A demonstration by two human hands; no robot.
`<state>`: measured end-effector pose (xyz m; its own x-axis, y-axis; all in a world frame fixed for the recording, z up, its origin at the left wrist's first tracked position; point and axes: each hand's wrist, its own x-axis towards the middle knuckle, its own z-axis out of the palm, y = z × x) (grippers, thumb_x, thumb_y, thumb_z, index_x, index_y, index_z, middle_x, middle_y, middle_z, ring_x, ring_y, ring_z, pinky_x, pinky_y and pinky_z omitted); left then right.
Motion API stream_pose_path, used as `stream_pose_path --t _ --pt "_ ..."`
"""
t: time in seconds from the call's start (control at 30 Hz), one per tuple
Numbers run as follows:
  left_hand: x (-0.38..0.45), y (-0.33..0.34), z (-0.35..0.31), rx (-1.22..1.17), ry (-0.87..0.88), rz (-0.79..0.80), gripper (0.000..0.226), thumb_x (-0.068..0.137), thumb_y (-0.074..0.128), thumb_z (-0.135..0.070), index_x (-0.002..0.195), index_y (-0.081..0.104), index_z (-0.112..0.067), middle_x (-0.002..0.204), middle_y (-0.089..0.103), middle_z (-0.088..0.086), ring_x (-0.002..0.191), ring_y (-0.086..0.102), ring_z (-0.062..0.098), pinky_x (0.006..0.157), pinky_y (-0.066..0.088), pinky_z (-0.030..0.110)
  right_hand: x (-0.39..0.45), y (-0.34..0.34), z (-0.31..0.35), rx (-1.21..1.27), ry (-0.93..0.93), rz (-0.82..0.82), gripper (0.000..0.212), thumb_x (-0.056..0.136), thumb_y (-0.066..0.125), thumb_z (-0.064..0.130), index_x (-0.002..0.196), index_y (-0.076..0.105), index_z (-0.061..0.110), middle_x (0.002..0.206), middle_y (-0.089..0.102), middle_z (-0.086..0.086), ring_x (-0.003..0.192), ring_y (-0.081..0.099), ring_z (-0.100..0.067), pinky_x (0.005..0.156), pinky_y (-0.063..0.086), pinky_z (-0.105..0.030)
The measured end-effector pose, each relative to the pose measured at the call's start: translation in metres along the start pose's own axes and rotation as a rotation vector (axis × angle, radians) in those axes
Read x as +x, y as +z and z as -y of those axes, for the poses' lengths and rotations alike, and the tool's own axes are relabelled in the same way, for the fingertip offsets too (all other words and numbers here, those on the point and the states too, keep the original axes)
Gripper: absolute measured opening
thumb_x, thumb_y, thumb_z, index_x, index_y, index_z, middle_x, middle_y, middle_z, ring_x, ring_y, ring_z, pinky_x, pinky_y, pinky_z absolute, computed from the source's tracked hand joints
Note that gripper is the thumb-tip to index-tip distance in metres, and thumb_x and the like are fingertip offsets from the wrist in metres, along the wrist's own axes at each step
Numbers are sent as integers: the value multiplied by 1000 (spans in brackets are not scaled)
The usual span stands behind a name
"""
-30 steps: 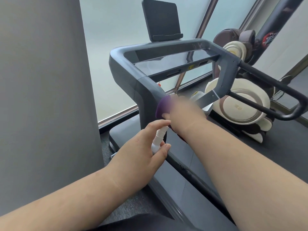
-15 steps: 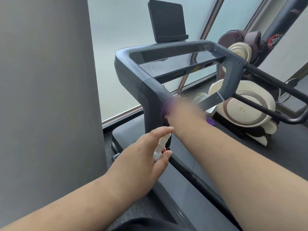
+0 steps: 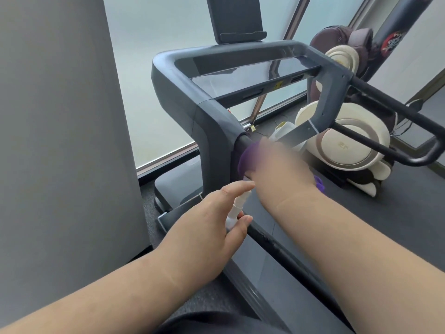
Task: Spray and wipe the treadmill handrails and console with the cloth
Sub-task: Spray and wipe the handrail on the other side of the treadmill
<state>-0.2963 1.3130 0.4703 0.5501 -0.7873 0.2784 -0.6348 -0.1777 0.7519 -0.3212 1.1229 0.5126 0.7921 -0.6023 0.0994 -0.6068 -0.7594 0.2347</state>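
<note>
I see purple cloth (image 3: pixel 248 157) bunched on the near black handrail (image 3: pixel 272 239), mid-frame; small white spray bottle (image 3: pixel 237 208) tilted just below; glossy console (image 3: pixel 248 75) upper center.

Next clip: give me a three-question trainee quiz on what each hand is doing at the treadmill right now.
1. True or false: the left hand holds the spray bottle.
2. What colour is the cloth?
3. The right hand presses the cloth on: A) the tablet holder B) the near handrail C) the massage chair

Key: 1 true; 2 purple; 3 B
</note>
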Motion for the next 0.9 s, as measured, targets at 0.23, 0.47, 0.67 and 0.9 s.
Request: stream_pose_path --t 0.23,0.47,0.67,0.9 --pt "9 4 6 -20 -47 -38 51 93 58 -44 136 34 -57 98 57 -28 89 54 -13 74 34 -2 37 -6 22 67 -16 17 73 87 60 62 134 36 11 125 51 -13 113 57 -37 65 40 -42" --pt "3 17 -20 -7 -20 26 52 94 58 -47 135 30 -63 96 58 -24 85 57 -7 69 39 4 32 -6 3 211 -28 95 62 89 57 61 133 41 20 125 55 -10 112 58 -37 83 51 -47" --pt "-6 29 -44 34 -5 19 53 95 56 -49 134 24 -66 102 52 -32 88 53 -17 71 37 -3 16 -1 -32 313 -17 136 53 89 50 65 125 50 26 112 63 -4 92 60 -27 74 48 -39" --pt "-34 54 -78 60 -15 -8 53 96 57 -44 136 27 -62 99 54 -30 88 52 -18 77 34 -4 -30 5 -71 326 -68 117 52 89 50 62 129 45 29 112 62 -5 96 62 -31 80 54 -43"
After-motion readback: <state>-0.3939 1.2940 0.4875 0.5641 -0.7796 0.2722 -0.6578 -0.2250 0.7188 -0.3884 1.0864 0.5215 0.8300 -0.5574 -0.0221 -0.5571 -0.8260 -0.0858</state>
